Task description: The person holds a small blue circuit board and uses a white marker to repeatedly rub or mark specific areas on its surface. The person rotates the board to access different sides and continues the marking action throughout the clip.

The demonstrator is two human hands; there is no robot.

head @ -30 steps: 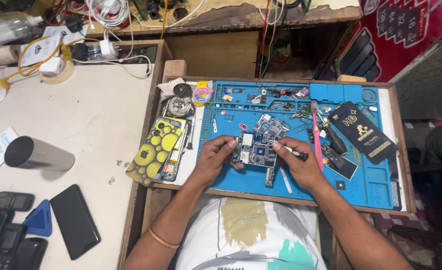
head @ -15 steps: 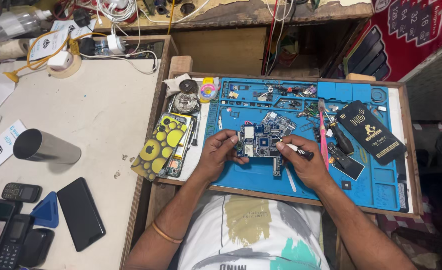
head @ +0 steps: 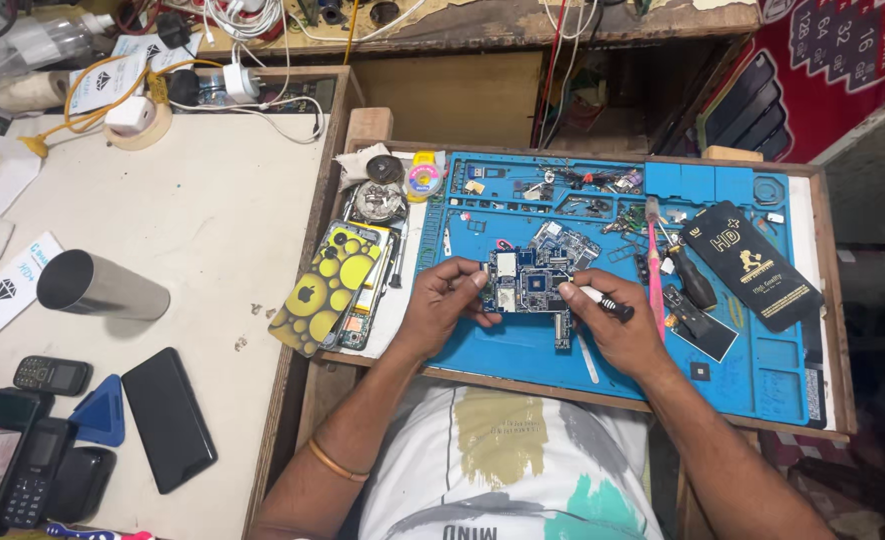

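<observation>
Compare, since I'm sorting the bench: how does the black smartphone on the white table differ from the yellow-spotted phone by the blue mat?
The black smartphone lies closed and whole, plain glossy black; the yellow-spotted phone shows a patterned cover with an opened body beside it. The black smartphone sits alone on the white table; the yellow-spotted phone rests at the blue mat edge, nearer the left hand. Both lie flat, tilted diagonally.
</observation>
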